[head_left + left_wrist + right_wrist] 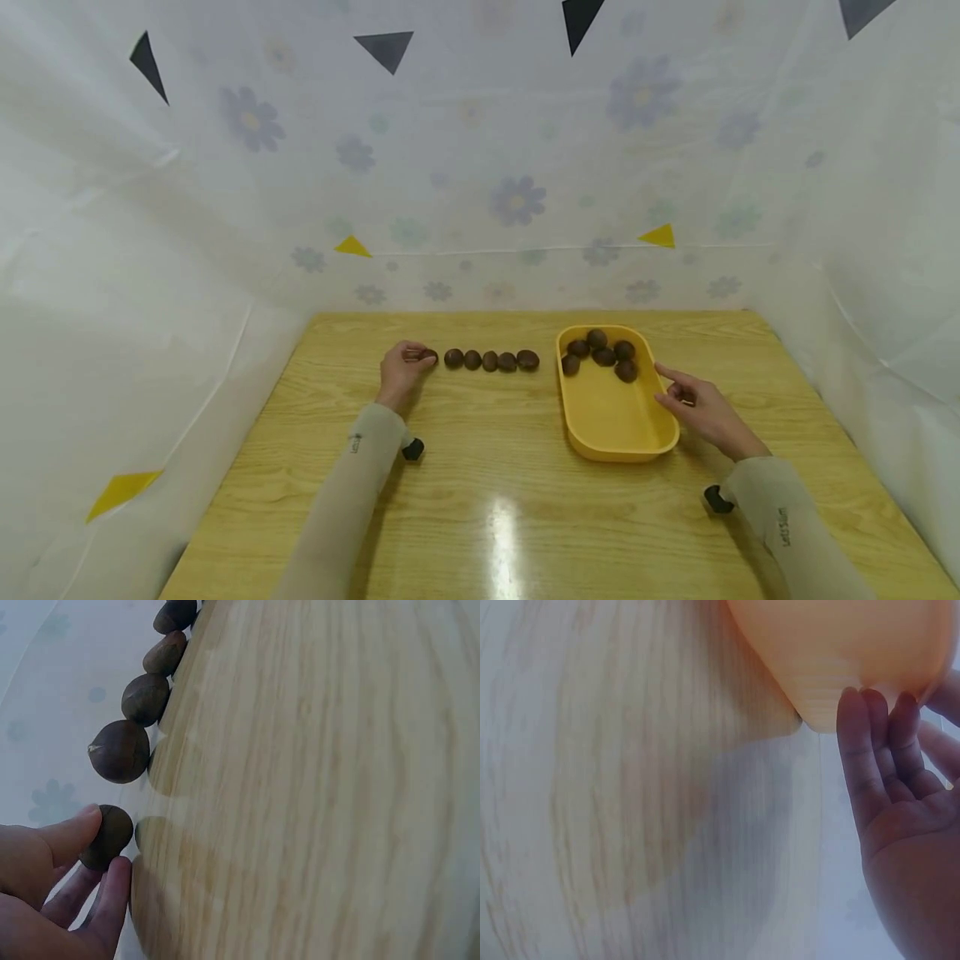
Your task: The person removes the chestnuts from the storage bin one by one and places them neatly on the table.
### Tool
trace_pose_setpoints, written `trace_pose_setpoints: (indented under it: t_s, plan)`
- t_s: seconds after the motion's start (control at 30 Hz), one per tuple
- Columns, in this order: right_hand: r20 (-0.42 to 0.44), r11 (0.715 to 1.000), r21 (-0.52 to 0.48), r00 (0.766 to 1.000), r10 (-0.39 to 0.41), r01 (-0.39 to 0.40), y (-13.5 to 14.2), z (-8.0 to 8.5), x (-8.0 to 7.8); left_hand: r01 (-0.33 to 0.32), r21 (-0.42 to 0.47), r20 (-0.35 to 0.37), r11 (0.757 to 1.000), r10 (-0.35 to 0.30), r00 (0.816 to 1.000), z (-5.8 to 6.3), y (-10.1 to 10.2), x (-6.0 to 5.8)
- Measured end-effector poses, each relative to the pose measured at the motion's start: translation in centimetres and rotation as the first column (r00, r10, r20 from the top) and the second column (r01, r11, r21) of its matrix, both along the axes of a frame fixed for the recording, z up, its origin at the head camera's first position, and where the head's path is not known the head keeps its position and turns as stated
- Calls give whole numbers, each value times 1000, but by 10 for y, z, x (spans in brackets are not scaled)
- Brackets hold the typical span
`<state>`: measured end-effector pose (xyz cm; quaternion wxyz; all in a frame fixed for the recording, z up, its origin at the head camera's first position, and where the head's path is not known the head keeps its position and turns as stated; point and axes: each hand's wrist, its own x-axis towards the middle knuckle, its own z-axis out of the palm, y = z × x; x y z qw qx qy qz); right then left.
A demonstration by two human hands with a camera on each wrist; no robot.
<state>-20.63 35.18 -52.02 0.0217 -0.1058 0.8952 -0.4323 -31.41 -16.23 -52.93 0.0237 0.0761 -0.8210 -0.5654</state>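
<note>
My left hand (399,372) pinches a dark brown chestnut (114,834) between thumb and fingertips, at the left end of a row. The nearest chestnut of that row (453,358) lies a small gap to its right, and several more run on from it side by side. At the right stands a yellow plastic box (618,456), open at the top, with several chestnuts (603,357) gathered at its far end. My right hand (705,410) touches the box's right side, and in the right wrist view its fairly straight fingers (853,724) rest against the outer wall.
Both hands work over a light wooden table (465,483). White flower-patterned sheeting (480,150) rises behind it and along both sides, with black and yellow triangles on it. A black wrist device (413,449) sits by the left sleeve.
</note>
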Motion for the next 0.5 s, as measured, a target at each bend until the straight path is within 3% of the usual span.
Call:
trace_pose_setpoints:
  t_s: [0.5]
  plan:
    - [-10, 1000, -1, 1000, 7, -7, -1, 1, 2, 26, -60, 7, 998, -25, 1000, -1, -4, -4]
